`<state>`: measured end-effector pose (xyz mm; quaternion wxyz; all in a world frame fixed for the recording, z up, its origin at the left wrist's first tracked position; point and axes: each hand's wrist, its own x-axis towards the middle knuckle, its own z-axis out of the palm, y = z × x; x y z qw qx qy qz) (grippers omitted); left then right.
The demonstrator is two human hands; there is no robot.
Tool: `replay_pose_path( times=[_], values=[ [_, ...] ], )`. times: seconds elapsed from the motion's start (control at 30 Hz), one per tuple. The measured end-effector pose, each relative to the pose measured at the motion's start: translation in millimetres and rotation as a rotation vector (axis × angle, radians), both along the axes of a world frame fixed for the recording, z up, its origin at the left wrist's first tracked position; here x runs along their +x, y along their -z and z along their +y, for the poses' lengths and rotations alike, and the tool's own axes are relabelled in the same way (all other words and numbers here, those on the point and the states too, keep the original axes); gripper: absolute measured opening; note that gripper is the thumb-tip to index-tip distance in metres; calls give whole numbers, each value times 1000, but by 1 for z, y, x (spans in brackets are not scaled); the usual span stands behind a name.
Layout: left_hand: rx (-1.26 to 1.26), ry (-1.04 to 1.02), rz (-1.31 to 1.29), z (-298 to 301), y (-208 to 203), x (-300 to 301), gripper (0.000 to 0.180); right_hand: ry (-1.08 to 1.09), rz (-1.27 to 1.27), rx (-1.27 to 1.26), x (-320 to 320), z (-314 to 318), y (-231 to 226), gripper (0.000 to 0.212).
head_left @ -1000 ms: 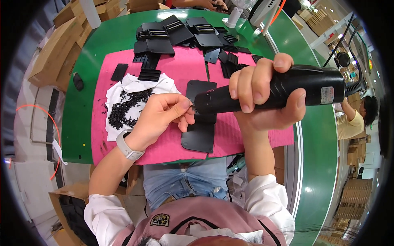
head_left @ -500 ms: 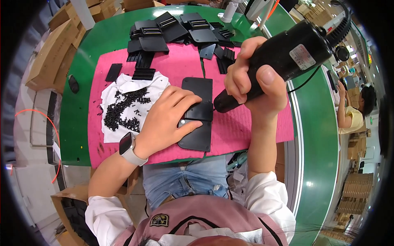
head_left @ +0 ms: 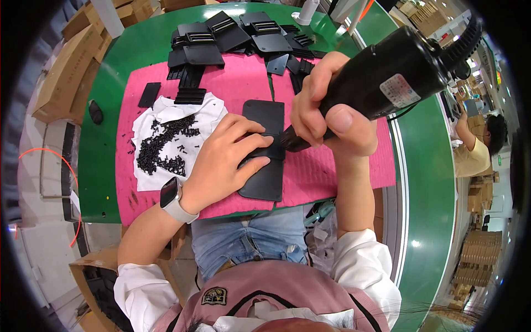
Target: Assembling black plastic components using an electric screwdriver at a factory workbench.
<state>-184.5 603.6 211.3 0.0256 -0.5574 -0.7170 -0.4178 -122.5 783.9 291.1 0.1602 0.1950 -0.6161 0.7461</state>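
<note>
A black plastic panel (head_left: 263,182) lies flat on the pink foam mat, with a black crosspiece over its middle. My left hand (head_left: 221,152) holds it from the left, thumb and fingers closed about the crosspiece. In my right hand (head_left: 332,110) is a thick black electric screwdriver (head_left: 381,72), tilted, its fingers wrapped round the body. The screwdriver's nose is at the right end of the crosspiece; the bit and any screw there are hidden. Left of my left hand, many small black screws (head_left: 152,155) are heaped on a white cloth (head_left: 210,105).
Several black plastic panels (head_left: 204,54) are piled at the far side of the green table (head_left: 99,166). A small black plate (head_left: 149,94) lies on the pink mat (head_left: 315,177) beyond the cloth. Cardboard boxes (head_left: 72,72) stand at the left; another person (head_left: 475,146) is at far right.
The screwdriver has tilted and shifted left, its nose now on the crosspiece's right end. My left thumb and fingers have moved slightly; the left hand stays on the panel.
</note>
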Motion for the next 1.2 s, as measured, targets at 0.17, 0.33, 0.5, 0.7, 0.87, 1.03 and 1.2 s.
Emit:
replay_pose_path(
  times=[0.17, 0.33, 0.5, 0.7, 0.87, 1.03, 1.2],
  values=[
    [2, -8, -38, 0, -1, 1, 25, -86, -14, -95, -3, 1, 2, 33],
    [21, -4, -7, 2, -3, 0, 24, -110, -19, -80, -6, 1, 3, 33],
    [25, -12, -21, 0, 1, -1, 24, 62, -40, 62, 1, -6, 10, 34],
    [104, 61, 67, -2, 3, -4, 26, -187, 169, -56, 8, 7, 12, 36],
    [313, -241, 112, -64, -13, 8, 33, -213, 398, -715, 17, 54, -6, 37],
    [271, -1287, 342, -260, 16, 38, 28, -472, 303, -785, 12, 54, -7, 34],
    [484, -2260, 89, -507, 89, 128, 30, -343, 263, -633, 6, 28, 1, 45]
  ],
)
